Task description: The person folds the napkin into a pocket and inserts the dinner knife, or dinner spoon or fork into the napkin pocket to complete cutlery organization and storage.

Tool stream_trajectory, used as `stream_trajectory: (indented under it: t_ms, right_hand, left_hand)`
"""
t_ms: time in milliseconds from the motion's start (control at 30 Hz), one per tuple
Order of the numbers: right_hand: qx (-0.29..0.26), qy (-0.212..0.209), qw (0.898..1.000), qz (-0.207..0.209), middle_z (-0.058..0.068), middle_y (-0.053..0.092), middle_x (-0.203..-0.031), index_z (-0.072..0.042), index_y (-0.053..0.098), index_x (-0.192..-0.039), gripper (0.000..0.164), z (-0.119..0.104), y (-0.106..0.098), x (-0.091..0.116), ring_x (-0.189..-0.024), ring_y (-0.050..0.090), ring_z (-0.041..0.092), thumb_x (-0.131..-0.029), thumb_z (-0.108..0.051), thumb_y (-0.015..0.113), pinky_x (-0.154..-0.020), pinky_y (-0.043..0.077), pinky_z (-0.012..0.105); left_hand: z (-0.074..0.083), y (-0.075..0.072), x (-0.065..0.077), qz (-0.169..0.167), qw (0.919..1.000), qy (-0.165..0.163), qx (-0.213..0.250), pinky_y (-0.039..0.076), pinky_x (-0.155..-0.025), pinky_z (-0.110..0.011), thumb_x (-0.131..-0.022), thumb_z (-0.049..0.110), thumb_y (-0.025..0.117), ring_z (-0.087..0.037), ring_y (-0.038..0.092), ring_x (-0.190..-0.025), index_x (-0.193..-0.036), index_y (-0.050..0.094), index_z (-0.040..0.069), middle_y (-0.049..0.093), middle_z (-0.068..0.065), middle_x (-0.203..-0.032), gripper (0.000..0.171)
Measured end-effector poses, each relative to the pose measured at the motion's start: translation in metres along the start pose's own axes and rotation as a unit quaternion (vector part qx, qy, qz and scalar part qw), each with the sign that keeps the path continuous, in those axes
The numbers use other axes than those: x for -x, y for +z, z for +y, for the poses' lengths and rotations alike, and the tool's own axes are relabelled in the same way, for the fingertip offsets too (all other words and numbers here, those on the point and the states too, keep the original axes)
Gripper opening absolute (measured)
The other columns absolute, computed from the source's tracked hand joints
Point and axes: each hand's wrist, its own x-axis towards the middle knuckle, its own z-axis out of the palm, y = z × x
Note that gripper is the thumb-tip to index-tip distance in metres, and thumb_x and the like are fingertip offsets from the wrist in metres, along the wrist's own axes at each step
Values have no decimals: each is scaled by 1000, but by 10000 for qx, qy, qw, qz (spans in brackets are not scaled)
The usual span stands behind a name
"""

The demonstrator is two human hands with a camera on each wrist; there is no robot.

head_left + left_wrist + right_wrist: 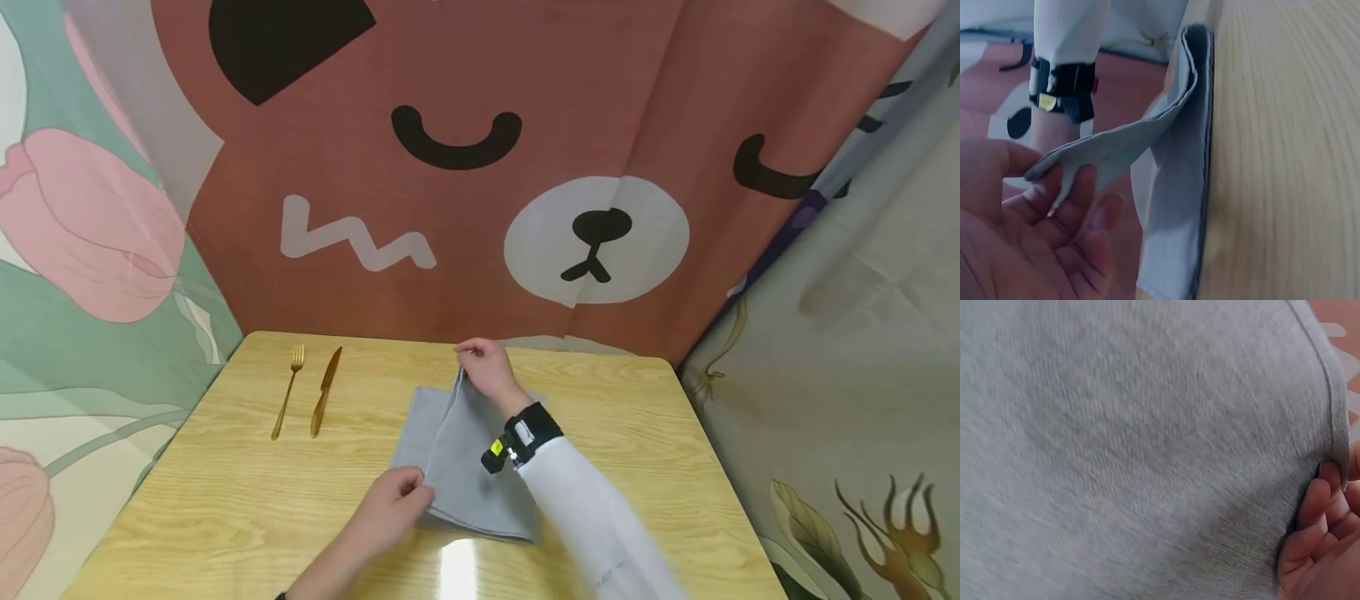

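Note:
A grey cloth napkin (480, 467) lies on the wooden table, its upper layer lifted and partly folded over toward the right. At the near left corner of that layer, my left hand (393, 500) pinches the edge between thumb and fingers. My right hand (487, 367) pinches the far corner, raised above the table's back part. In the left wrist view the lifted flap of the napkin (1116, 150) slants up from the fold to the fingers of my left hand (1041, 225). The cloth (1147, 437) fills most of the right wrist view, gripped at its hem by my right hand (1329, 537).
A gold fork (288, 392) and a gold knife (326, 393) lie side by side at the table's back left. The wooden table (622, 467) meets a brown bear-print curtain (465, 283) behind it. Printed fabric hangs on both sides.

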Motion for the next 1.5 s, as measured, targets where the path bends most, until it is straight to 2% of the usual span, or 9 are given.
stream_trajectory:
  t_ms: [100,200,333,500,800,933,1100,1300,1500]
  right_hand:
    - [3,10,10000,55,5,67,-99,-19,76,-110,18,5,12,2,-85,60,22,-101,-26,62,-70,52,29]
    - [73,11,9999,106,4,64,-90,-18,75,-110,18,11,24,3,-77,58,20,-101,-23,61,-66,49,29]
    - [126,55,9998,139,5,61,-80,-16,75,-111,19,15,38,5,-68,56,19,-100,-21,61,-60,47,29]
    - [121,141,9997,168,4,66,-87,-16,76,-109,17,20,52,7,-72,57,17,-100,-21,62,-62,48,28]
    - [-71,368,9993,36,4,69,-93,-12,74,-116,20,31,64,7,-77,60,16,-102,-21,62,-67,50,27]
    - [-352,509,9980,-139,4,73,-100,-10,73,-120,24,33,64,8,-85,67,14,-103,-23,62,-75,56,29]
    - [-629,628,9949,-486,7,76,-108,-4,69,-127,30,34,63,8,-97,72,17,-104,-19,58,-85,58,33]
    - [-235,545,9933,-988,8,78,-115,-6,64,-138,36,38,65,7,-110,71,23,-104,-17,54,-89,55,35]
    - [41,342,9892,-1427,10,75,-123,-4,59,-143,39,44,69,9,-128,64,28,-107,-18,49,-105,52,43]
  left_hand:
    - [-9,-5,-1,-68,9989,-129,-451,34,-48,-23,-94,15,61,-6,37,-49,-66,43,8,38,6,-56,34]
    - [-19,-8,-3,-31,9966,-243,-790,34,-47,-23,-93,15,60,-6,37,-49,-65,42,13,38,7,-55,34]
    - [-31,-10,-5,96,9940,-406,-1015,32,-47,-24,-93,15,59,-8,36,-49,-64,41,15,38,7,-55,34]
    - [-41,-13,-8,339,9887,-614,-1323,31,-49,-24,-92,17,60,-9,35,-51,-63,40,17,36,7,-55,36]
    - [-49,-17,-9,741,9763,-704,-1909,29,-49,-27,-89,20,61,-12,37,-52,-64,42,18,36,6,-56,32]
    - [-55,-19,-10,792,9753,-832,-1886,29,-49,-26,-88,18,61,-12,36,-51,-64,43,17,36,6,-56,30]
    - [-60,-21,-13,905,9778,-727,-1745,32,-49,-26,-83,14,65,-11,39,-52,-64,47,16,39,5,-56,26]
    - [-61,-26,-13,855,9826,-729,-1478,33,-50,-25,-81,10,66,-11,39,-52,-63,47,14,39,5,-56,27]
    - [-60,-30,-10,630,9863,-778,-1311,32,-49,-24,-83,10,65,-11,37,-51,-65,47,14,38,5,-55,26]
